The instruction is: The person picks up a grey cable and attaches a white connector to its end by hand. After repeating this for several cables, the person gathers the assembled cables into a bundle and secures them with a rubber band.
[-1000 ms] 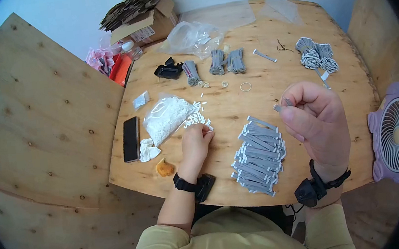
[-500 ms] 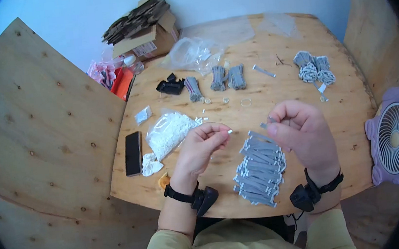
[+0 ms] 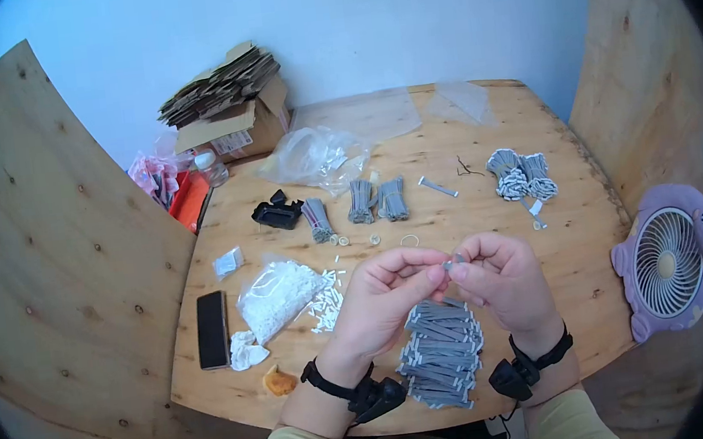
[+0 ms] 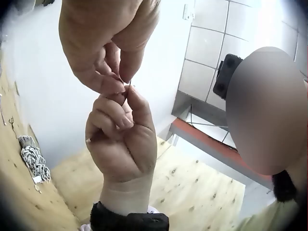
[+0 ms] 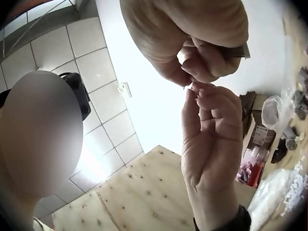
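Note:
Both hands meet above the wooden table (image 3: 490, 231), fingertips touching. My left hand (image 3: 436, 272) pinches a small white piece, almost hidden between thumb and forefinger. My right hand (image 3: 461, 264) pinches a short grey strip (image 3: 457, 257) and holds its end against the left fingertips. In the right wrist view the grey strip (image 5: 237, 52) pokes out of the right hand (image 5: 192, 79), with the left hand (image 5: 197, 91) just below. In the left wrist view the left hand (image 4: 119, 81) and the right hand (image 4: 126, 95) touch at the fingertips. A pile of grey strips (image 3: 441, 351) lies under the hands.
A bag of white pieces (image 3: 274, 296) and loose white pieces (image 3: 324, 304) lie to the left, beside a phone (image 3: 211, 328). Further back are grey strip bundles (image 3: 358, 204), a black part (image 3: 276, 214), a plastic bag (image 3: 315, 155) and a cardboard box (image 3: 224, 104). A purple fan (image 3: 673, 258) stands right.
My left hand lifted off the loose white pieces with one pinched. My right hand came down and left with the grey strip. The fingertips now meet, and the head view has tilted up.

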The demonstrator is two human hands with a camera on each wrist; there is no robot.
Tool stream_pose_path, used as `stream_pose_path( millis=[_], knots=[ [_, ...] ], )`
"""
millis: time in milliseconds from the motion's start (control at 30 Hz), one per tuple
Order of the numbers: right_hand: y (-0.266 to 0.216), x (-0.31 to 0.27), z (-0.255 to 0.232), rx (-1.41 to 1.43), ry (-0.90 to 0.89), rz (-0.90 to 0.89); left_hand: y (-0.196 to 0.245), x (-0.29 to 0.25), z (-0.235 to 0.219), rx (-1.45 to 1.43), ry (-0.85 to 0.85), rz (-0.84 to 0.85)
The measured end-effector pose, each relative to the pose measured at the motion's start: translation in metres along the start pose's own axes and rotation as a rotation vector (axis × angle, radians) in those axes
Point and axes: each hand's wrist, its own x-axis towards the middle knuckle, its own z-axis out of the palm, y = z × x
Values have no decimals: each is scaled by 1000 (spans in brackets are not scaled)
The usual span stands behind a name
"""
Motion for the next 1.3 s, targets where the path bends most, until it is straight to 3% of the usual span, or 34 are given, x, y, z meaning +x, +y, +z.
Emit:
stream_pose_path(
  millis=[400, 600, 900, 1300],
  knots=[
    [12, 8, 2, -3, 25, 63, -5, 3, -9, 162, 34, 121],
    [12, 8, 1, 8, 16, 89, -1, 0, -10, 426, -9, 174],
    [10, 6, -5, -43, 7, 49, 12, -2, -12, -49, -35, -74],
    [11, 5, -2, -38, -47, 67, 12, -4, -16, -70, -50, -172]
  ],
)
